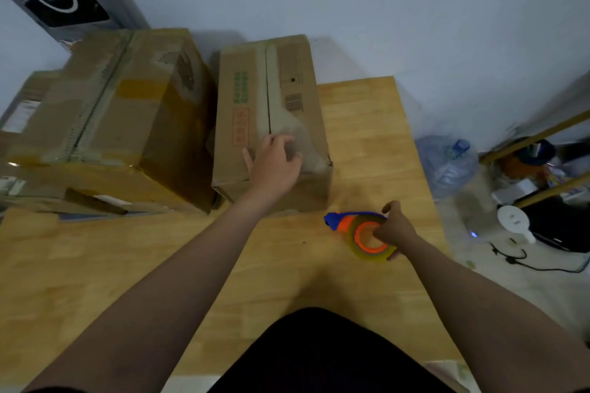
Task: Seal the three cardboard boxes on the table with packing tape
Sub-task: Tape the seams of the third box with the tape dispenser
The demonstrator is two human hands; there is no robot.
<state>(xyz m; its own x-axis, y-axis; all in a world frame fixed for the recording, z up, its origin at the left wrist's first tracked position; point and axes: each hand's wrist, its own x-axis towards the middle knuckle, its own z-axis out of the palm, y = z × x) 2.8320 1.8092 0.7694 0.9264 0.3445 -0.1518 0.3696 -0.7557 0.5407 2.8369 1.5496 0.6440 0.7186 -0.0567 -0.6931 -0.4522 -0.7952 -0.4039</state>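
The tape dispenser (359, 233) lies on the table (127, 265), at 4 o'clock from the box (249, 105) being worked on. Its blue nose points to 9 o'clock.

The right hand (396, 228) grips the dispenser at the roll, with its fingers curled into the orange core.

The box's centre seam (267, 89) is the line to be taped. Its long axis runs 12 to 6 o'clock, and its near end lies at 11 o'clock from the right hand.

The left hand (274, 163) is nearer the seam. It rests on the near end with its fingers spread, pressing the flaps and gripping nothing.

Judgement: the dispenser must travel toward 11 o'clock and its nose must turn to align with the seam.

A larger box (127, 99) stands just beside, at 9 o'clock. A third box (28, 99) shows beyond it.
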